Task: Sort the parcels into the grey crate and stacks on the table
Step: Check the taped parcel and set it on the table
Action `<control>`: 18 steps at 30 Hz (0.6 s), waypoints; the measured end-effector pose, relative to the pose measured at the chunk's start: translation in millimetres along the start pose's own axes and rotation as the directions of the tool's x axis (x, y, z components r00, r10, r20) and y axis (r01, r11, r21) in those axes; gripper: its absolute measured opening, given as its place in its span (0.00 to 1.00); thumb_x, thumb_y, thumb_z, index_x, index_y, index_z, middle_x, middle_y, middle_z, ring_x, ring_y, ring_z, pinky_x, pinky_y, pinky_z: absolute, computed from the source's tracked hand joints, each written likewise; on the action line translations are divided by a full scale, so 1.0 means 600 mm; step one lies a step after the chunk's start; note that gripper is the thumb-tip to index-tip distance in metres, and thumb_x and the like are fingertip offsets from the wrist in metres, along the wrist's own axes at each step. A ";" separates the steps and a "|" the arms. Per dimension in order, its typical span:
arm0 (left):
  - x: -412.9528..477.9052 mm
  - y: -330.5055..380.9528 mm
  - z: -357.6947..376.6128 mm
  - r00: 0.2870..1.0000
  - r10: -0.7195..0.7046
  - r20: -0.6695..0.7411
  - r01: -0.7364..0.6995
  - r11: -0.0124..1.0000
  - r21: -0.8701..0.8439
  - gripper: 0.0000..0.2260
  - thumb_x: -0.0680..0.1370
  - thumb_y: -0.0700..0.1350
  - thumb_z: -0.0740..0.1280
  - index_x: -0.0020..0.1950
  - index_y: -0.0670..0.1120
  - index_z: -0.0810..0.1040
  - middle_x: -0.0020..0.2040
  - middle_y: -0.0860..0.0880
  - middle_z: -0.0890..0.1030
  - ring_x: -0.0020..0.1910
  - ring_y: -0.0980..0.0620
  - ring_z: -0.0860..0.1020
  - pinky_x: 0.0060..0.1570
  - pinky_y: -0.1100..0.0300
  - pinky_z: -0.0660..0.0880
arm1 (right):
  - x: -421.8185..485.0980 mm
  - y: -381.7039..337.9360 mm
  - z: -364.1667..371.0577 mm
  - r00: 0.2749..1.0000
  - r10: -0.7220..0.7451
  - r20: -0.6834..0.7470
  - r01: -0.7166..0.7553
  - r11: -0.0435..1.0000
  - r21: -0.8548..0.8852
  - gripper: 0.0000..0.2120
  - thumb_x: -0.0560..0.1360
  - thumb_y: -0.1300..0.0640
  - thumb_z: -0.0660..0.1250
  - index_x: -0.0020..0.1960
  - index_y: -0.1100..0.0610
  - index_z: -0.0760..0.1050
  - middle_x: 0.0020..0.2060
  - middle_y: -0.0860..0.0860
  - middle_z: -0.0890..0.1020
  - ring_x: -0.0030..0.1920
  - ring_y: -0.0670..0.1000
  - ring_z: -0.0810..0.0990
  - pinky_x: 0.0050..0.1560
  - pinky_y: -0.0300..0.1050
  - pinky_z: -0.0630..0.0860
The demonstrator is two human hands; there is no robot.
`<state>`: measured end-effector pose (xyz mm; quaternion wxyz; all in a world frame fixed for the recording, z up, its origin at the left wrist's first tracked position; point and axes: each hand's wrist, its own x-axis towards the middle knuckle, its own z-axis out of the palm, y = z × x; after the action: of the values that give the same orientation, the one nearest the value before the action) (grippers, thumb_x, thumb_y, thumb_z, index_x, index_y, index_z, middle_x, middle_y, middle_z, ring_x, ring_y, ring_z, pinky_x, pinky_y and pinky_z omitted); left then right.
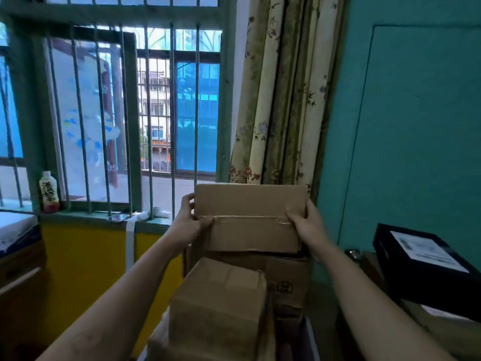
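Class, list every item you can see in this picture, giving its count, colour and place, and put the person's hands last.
held parcel: one, brown, centre, at the top of the stack
stacked parcels: at least two, brown, beneath it
black box: one, black with white label, right
bottle: one, white and red, on the windowsill, left
curtain: one, cream floral, upper centre-right
left hand: one, gripping held parcel's left end
right hand: one, gripping its right end

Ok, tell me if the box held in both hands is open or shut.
Shut: the cardboard box has its flaps lying flat, meeting along a middle seam. Whether tape seals it, cannot tell.
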<state>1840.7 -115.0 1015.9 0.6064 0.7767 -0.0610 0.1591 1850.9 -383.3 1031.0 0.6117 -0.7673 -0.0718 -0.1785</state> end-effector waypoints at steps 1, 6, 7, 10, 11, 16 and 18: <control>-0.001 -0.002 -0.002 1.000 0.015 0.013 -0.015 1.000 0.020 0.29 0.80 0.38 0.68 0.76 0.51 0.56 0.66 0.48 0.72 0.57 0.51 0.76 0.58 0.50 0.76 | -0.004 0.004 0.005 1.000 0.000 -0.016 0.000 1.000 -0.011 0.26 0.80 0.49 0.65 0.76 0.51 0.63 0.66 0.49 0.74 0.63 0.50 0.73 0.65 0.48 0.70; -0.014 -0.022 -0.015 0.997 0.067 0.026 -0.069 0.993 0.092 0.31 0.80 0.41 0.68 0.77 0.52 0.53 0.69 0.49 0.70 0.63 0.48 0.74 0.65 0.46 0.74 | -0.036 0.022 0.028 0.997 -0.007 -0.076 0.003 0.999 -0.053 0.27 0.82 0.47 0.61 0.78 0.51 0.60 0.69 0.50 0.73 0.68 0.52 0.71 0.62 0.45 0.66; -0.018 -0.024 -0.017 0.997 0.068 0.032 -0.071 0.993 0.094 0.32 0.80 0.42 0.69 0.77 0.52 0.53 0.70 0.49 0.69 0.64 0.49 0.74 0.64 0.48 0.74 | -0.044 0.023 0.031 0.996 -0.005 -0.084 0.002 0.999 -0.041 0.27 0.82 0.47 0.61 0.78 0.51 0.59 0.67 0.49 0.73 0.68 0.51 0.71 0.62 0.45 0.66; -0.028 -0.027 -0.024 0.996 0.080 0.043 -0.084 0.993 0.083 0.32 0.79 0.42 0.70 0.77 0.52 0.54 0.72 0.48 0.69 0.66 0.47 0.73 0.64 0.48 0.74 | -0.060 0.028 0.035 0.994 -0.017 -0.107 0.013 0.999 -0.038 0.26 0.82 0.49 0.61 0.77 0.52 0.60 0.62 0.46 0.72 0.64 0.47 0.70 0.60 0.42 0.65; -0.031 -0.028 -0.024 0.995 0.087 0.041 -0.090 0.993 0.082 0.32 0.79 0.43 0.70 0.76 0.52 0.55 0.73 0.48 0.69 0.67 0.46 0.73 0.66 0.46 0.74 | -0.063 0.028 0.033 0.994 -0.021 -0.112 0.016 0.999 -0.048 0.25 0.82 0.50 0.62 0.77 0.52 0.60 0.62 0.46 0.72 0.63 0.47 0.70 0.60 0.41 0.65; -0.047 -0.018 -0.020 0.997 0.074 0.011 -0.075 0.997 0.026 0.33 0.77 0.44 0.72 0.76 0.51 0.57 0.72 0.48 0.69 0.66 0.49 0.71 0.65 0.49 0.73 | -0.078 0.022 0.030 0.991 -0.024 -0.135 0.013 0.997 -0.081 0.27 0.80 0.52 0.65 0.76 0.53 0.61 0.60 0.46 0.72 0.61 0.46 0.71 0.59 0.40 0.67; -0.053 -0.016 -0.015 0.997 0.067 -0.021 -0.068 0.998 -0.011 0.34 0.76 0.45 0.73 0.76 0.51 0.58 0.73 0.48 0.69 0.67 0.49 0.71 0.64 0.51 0.72 | -0.085 0.022 0.031 0.990 -0.018 -0.139 0.005 0.996 -0.092 0.29 0.79 0.51 0.67 0.77 0.52 0.60 0.60 0.45 0.72 0.60 0.46 0.71 0.59 0.41 0.67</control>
<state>1812.0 -106.9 998.7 0.6058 0.7689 -0.0817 0.1873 1811.5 -363.2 997.0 0.5785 -0.7796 -0.0250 -0.2384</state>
